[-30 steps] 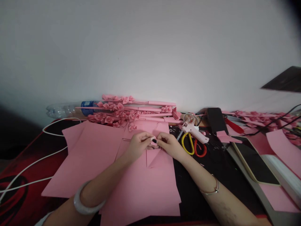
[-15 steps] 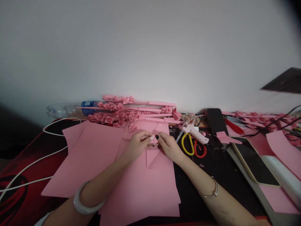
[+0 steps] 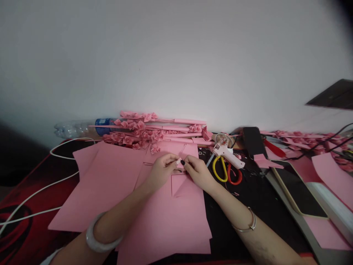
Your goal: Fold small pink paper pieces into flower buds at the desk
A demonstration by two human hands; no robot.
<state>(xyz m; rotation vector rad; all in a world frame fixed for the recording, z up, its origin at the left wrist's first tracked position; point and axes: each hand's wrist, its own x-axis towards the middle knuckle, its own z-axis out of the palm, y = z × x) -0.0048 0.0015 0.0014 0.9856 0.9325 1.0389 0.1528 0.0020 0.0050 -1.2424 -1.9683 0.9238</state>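
Left hand (image 3: 161, 171) and right hand (image 3: 199, 172) meet above the table (image 3: 256, 202), each with thumb and fingers pinched on 1 small folded piece (image 3: 179, 164) of pink paper. The piece is located between the fingertips of both hands, over the pink sheets (image 3: 165, 224); its fold details are too small to read. A small square (image 3: 178, 186) of pink paper lies on the sheets, just below the hands. Paper flowers (image 3: 153, 136) with long stems lie beyond the hands, along the wall (image 3: 176, 66). A clear bottle (image 3: 102, 126) with a blue label lies on its side at their left end. To the right of the right hand, a glue gun (image 3: 228, 155) overlaps the scissors (image 3: 226, 173), which have 1 yellow and 1 red handle. Farther right are 2 phones (image 3: 300, 191), well apart from the piece.
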